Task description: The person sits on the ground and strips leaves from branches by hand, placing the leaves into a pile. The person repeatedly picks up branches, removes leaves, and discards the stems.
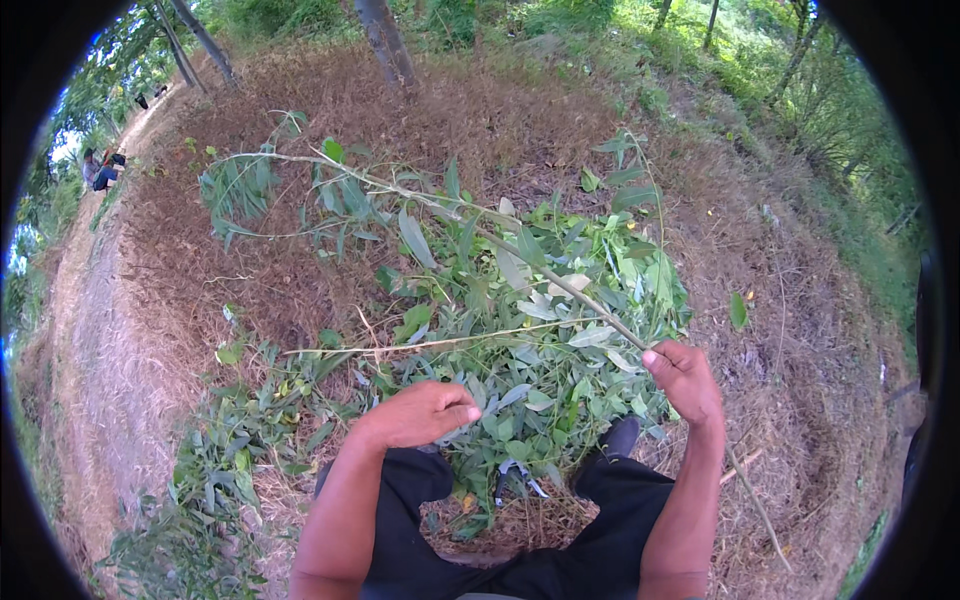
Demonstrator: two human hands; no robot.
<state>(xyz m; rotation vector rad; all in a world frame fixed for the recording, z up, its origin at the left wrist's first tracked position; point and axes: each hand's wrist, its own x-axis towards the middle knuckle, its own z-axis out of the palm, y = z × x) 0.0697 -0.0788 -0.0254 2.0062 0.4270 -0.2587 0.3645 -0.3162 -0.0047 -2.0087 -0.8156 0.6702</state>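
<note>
My right hand (684, 381) grips the cut end of a long leafy branch (495, 238), which slants away to the upper left over the ground. Narrow green leaves hang along its far half; the stretch near my fist is bare. My left hand (424, 412) is held above a pile of cut greenery (525, 435), its fingers curled and partly hidden, so whether they hold anything is unclear. Between my feet, a pair of pruning shears (517, 480) rests with its handles spread. A thin stripped stem (442, 341) lies across the pile.
Dry brown weeds (247, 277) surround the greenery, with a tree trunk (386, 45) behind. A dirt path (112, 330) runs along the left, where a person (101, 170) sits farther off. More cut leafy stems (195, 517) lie at lower left, and a bare stick (759, 506) at right.
</note>
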